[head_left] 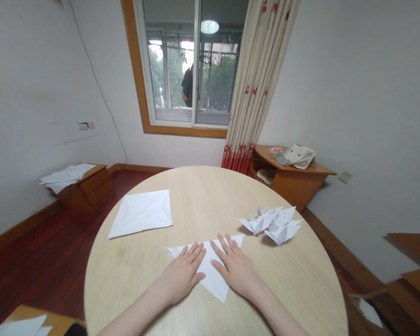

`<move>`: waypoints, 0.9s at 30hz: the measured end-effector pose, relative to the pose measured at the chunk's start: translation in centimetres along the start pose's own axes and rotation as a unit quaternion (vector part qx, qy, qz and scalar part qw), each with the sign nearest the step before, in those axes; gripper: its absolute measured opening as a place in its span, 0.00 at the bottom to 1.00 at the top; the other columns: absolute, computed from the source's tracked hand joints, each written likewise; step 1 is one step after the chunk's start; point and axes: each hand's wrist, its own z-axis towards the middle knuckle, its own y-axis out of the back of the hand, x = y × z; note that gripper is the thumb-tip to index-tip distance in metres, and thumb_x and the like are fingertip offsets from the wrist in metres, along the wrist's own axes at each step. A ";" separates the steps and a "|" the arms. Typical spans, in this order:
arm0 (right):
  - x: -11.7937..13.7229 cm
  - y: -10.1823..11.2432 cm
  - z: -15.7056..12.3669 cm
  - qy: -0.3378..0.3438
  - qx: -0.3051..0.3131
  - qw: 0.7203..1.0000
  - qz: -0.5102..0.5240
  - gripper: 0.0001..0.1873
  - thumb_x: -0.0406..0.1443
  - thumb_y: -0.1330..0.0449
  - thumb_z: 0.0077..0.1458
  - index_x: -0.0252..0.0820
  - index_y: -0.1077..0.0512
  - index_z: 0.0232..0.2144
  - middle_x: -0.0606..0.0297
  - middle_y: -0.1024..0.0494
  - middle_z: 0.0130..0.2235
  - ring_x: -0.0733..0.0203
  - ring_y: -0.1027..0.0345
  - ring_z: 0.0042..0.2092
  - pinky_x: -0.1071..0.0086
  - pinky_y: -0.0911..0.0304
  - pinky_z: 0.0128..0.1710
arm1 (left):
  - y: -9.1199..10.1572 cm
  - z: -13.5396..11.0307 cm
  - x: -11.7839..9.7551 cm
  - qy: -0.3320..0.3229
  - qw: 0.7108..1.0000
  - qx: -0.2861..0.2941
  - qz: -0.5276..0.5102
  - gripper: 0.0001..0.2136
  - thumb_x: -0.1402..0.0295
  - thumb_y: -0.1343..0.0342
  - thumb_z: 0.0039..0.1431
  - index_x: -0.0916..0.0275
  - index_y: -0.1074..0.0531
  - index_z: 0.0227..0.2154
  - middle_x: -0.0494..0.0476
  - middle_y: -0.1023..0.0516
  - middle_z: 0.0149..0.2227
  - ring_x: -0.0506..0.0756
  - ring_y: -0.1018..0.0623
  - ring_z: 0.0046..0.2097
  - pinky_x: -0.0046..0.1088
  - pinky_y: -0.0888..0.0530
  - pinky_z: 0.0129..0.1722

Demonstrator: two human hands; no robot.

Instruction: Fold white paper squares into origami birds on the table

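A white sheet folded into a triangle (210, 270) lies on the round wooden table (203, 196), its tip pointing toward me. My left hand (182, 275) lies flat on its left half, fingers stretched out. My right hand (236, 266) presses flat on the right half, fingers spread. Neither hand grips anything.
A stack of square white paper (142, 212) lies at the table's left. Several folded paper figures (275, 224) sit at the right. Low wooden cabinets stand left (87, 186) and right (290, 179). A window and a curtain (255, 84) are beyond.
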 end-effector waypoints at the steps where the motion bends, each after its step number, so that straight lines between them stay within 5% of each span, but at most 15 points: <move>1: 0.0 0.2 -0.1 0.000 0.003 1.000 0.001 0.30 0.50 0.56 0.64 0.49 0.48 0.64 0.59 0.54 0.68 0.46 0.65 0.68 0.49 0.59 0.64 | 0.1 -0.1 -0.1 0.007 1.000 0.011 -0.002 0.25 0.61 0.58 0.68 0.60 0.52 0.65 0.62 0.53 0.67 0.59 0.50 0.67 0.47 0.47 0.64; 6: 0.1 0.4 -0.2 -0.002 0.008 1.000 0.008 0.30 0.52 0.57 0.64 0.50 0.49 0.64 0.61 0.55 0.68 0.47 0.66 0.68 0.48 0.60 0.64 | 0.8 -0.3 -0.8 0.050 0.997 0.052 0.000 0.25 0.61 0.61 0.69 0.58 0.55 0.66 0.59 0.56 0.68 0.61 0.54 0.68 0.55 0.52 0.63; 14: 0.3 0.9 -0.3 -0.007 0.021 1.000 0.009 0.30 0.51 0.57 0.64 0.50 0.49 0.64 0.61 0.56 0.68 0.47 0.68 0.68 0.49 0.61 0.65 | 0.9 -0.4 -1.3 0.070 0.997 0.030 0.019 0.24 0.60 0.57 0.68 0.55 0.50 0.65 0.59 0.51 0.67 0.64 0.50 0.67 0.58 0.49 0.61; 21: 0.4 1.0 -0.3 -0.009 0.025 1.000 -0.012 0.31 0.51 0.58 0.64 0.48 0.49 0.65 0.58 0.56 0.67 0.45 0.66 0.67 0.49 0.60 0.65 | 3.7 -0.6 -0.7 0.083 0.996 -0.041 0.015 0.19 0.65 0.55 0.64 0.61 0.34 0.56 0.62 0.32 0.59 0.62 0.33 0.59 0.42 0.37 0.59; 27: 0.4 1.0 -0.3 -0.006 0.026 1.000 -0.015 0.31 0.51 0.58 0.64 0.47 0.48 0.65 0.57 0.56 0.67 0.44 0.66 0.67 0.49 0.59 0.65 | 6.6 -1.9 2.1 0.111 0.989 -0.080 -0.060 0.21 0.76 0.50 0.47 0.61 0.28 0.46 0.58 0.25 0.48 0.59 0.27 0.51 0.33 0.34 0.53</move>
